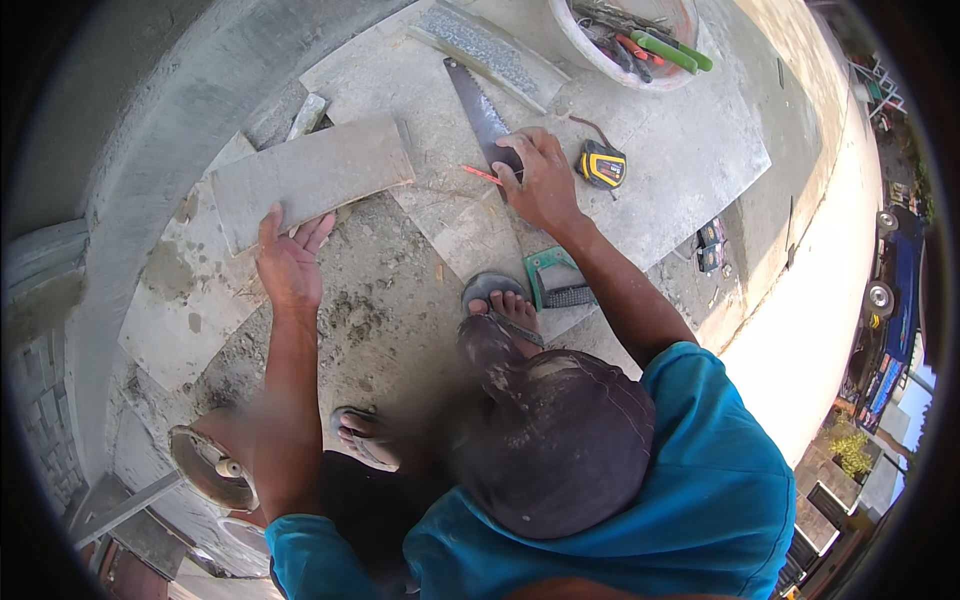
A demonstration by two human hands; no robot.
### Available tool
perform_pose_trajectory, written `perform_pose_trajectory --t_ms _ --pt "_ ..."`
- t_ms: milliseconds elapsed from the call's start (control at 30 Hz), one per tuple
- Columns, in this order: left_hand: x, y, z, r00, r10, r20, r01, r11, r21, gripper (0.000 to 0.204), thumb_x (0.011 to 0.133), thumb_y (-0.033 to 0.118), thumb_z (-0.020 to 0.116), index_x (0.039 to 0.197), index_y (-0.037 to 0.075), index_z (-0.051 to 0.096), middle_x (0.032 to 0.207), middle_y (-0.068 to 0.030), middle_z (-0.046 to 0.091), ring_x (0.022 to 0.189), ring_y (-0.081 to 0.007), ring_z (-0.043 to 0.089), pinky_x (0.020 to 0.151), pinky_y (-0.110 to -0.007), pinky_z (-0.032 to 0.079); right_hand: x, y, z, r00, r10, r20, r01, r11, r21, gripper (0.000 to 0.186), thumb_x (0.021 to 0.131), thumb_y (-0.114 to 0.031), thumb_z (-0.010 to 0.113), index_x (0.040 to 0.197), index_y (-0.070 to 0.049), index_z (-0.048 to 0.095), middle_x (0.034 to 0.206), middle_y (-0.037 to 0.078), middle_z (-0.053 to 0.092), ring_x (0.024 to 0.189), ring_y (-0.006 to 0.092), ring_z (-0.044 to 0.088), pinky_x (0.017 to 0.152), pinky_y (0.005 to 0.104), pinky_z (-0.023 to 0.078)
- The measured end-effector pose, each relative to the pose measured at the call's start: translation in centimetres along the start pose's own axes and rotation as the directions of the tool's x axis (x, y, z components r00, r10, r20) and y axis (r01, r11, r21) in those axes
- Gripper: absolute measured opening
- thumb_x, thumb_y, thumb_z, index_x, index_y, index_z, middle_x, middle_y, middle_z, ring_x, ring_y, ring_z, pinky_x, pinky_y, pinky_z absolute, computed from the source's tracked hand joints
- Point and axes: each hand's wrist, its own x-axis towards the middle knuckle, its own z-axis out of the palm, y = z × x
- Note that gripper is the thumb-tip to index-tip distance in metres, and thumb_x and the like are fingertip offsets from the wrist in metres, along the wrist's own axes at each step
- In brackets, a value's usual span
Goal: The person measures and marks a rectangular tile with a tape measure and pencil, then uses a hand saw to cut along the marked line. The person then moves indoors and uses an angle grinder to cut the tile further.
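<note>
A flat grey rectangular board (315, 175), perhaps a tile or cement piece, is at the left over other slabs. My left hand (292, 262) grips its near edge, thumb on top and fingers underneath. Between the fingers of my right hand (543, 182) is a red pencil (481, 174), pointing left. That hand is above a handsaw (480, 112), hiding part of its blade. The saw's green and black handle (552, 280) shows below my right forearm, near my foot. Just right of my right hand sits a yellow and black tape measure (601, 164).
A metal channel piece (490, 52) lies at the back, beside a whitish bucket (640, 45) holding green- and red-handled tools. Large pale slabs (690, 150) cover the ground. Rubble (365, 300) lies between my arms. A round clay-coloured container (212, 470) stands at lower left.
</note>
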Motion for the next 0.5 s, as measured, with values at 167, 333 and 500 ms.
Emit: perform_pose_trajectory --t_ms 167,333,500 --pt "-0.7 -3.7 1.9 0.988 -0.068 -0.141 0.045 0.986 -0.162 0.056 0.103 0.030 0.048 0.143 -0.006 0.030 0.141 -0.0211 0.042 0.125 -0.0436 0.051 0.103 -0.052 0.052 2.4 -3.6 -0.1 0.992 -0.127 -0.016 0.128 0.984 0.120 0.022 0.086 -0.012 0.072 0.108 -0.008 0.066 0.107 0.014 0.063 0.106 0.0340 0.058 0.090 0.0443 0.047" --pt "-3.4 -2.4 2.5 0.987 -0.066 -0.149 0.076 0.995 0.062 0.041 0.093 0.027 0.063 0.108 -0.011 0.063 0.097 -0.0183 0.070 0.076 -0.0262 0.069 0.073 -0.037 0.061 9.6 -23.2 -1.6 0.763 -0.618 0.191 0.443 0.714 0.543 0.023 0.089 -0.019 0.072 0.108 -0.007 0.068 0.107 0.008 0.067 0.087 0.0197 0.065 0.077 0.0339 0.051" --pt "-10.9 3.5 -5.6 0.989 -0.139 0.057 0.059 0.709 0.703 0.047 0.094 0.027 0.060 0.122 -0.011 0.059 0.091 -0.0209 0.071 0.086 -0.0269 0.072 0.073 -0.035 0.058 10.0 -42.8 3.0 0.337 -0.890 0.306 0.499 0.445 0.744 0.033 0.094 -0.036 0.068 0.107 -0.006 0.068 0.097 0.007 0.068 0.089 0.0193 0.066 0.082 0.0361 0.053"
